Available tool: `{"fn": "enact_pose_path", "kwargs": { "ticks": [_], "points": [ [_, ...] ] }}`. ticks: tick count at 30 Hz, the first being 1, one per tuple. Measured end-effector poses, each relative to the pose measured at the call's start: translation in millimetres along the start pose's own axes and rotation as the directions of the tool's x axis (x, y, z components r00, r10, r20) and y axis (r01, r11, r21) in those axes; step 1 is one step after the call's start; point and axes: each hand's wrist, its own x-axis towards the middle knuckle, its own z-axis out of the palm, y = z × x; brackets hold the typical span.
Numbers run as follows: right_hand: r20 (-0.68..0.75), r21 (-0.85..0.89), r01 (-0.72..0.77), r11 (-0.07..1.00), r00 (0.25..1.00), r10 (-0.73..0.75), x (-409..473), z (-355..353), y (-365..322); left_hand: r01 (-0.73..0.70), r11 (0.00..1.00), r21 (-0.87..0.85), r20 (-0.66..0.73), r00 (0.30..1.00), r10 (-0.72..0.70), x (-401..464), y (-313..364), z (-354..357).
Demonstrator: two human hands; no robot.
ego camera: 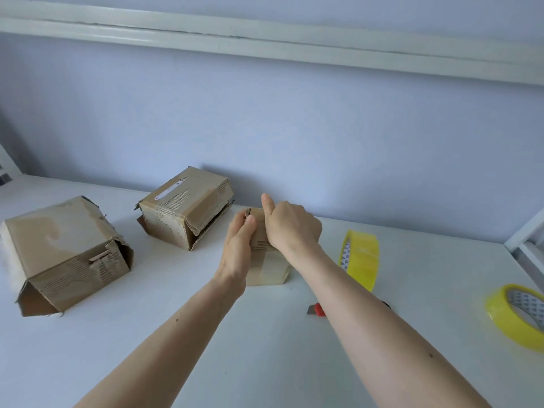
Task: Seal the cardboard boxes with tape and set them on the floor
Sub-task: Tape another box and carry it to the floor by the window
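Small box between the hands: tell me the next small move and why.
Probably keep the left hand pressing the small box shut and send the right hand to the upright tape roll just beside it. Both hands grip the box now, neither holds tape, and the far flap edge looks loose.

Cutter [318,310] mostly behind right forearm

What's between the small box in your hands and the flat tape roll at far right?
In the head view, an upright tape roll stands between the small box and the flat tape roll; a red-handled cutter lies nearer the camera.
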Motion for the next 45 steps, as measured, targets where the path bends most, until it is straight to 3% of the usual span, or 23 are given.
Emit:
{"fn": "enact_pose_path", "kwargs": {
  "ticks": [11,17,20,23,24,26,28,30,32,37,40,45],
  "points": [
    [0.045,0.112,0.025,0.993,0.999,-0.030,4,10,-3,0.066,0.996,-0.059,-0.107,0.992,-0.072,22,-3,-5],
    [-0.009,0.034,0.095,0.995,0.995,-0.095,-2,19,5,0.100,0.993,-0.066,-0.146,0.983,-0.108,29,0,-6],
    [-0.163,0.039,0.220,0.975,0.964,-0.211,2,15,5,0.150,0.987,-0.065,-0.187,0.969,-0.159,28,11,-3],
    [-0.446,0.022,0.363,0.932,0.838,-0.316,-11,15,10,0.277,0.951,-0.138,-0.214,0.929,-0.302,36,28,-5],
    [-0.468,0.018,0.380,0.925,0.821,-0.328,-14,14,11,0.326,0.933,-0.156,-0.187,0.917,-0.352,37,32,-6],
    [-0.357,0.112,0.352,0.929,0.887,-0.293,-9,6,8,0.369,0.924,-0.106,-0.113,0.918,-0.379,33,36,-10],
    [-0.140,0.233,0.232,0.944,0.969,-0.203,10,5,5,0.313,0.949,0.039,-0.109,0.945,-0.307,23,28,-16],
    [0.066,0.260,0.104,0.960,0.990,-0.125,24,17,8,0.241,0.955,0.172,-0.107,0.969,-0.225,13,10,-21],
    [0.169,0.234,0.045,0.971,0.982,-0.086,26,39,11,0.263,0.950,0.171,-0.099,0.963,-0.249,13,-11,-24],
    [0.225,0.154,-0.107,0.982,0.972,0.070,20,65,5,0.336,0.934,0.122,-0.117,0.939,-0.322,19,-34,-23],
    [0.191,0.114,-0.120,0.986,0.977,0.097,14,73,6,0.303,0.937,0.176,-0.141,0.949,-0.281,20,-43,-21],
    [0.169,0.119,-0.133,0.984,0.979,0.112,17,79,12,0.234,0.966,0.113,-0.124,0.968,-0.220,26,-45,-14]
  ]
}}
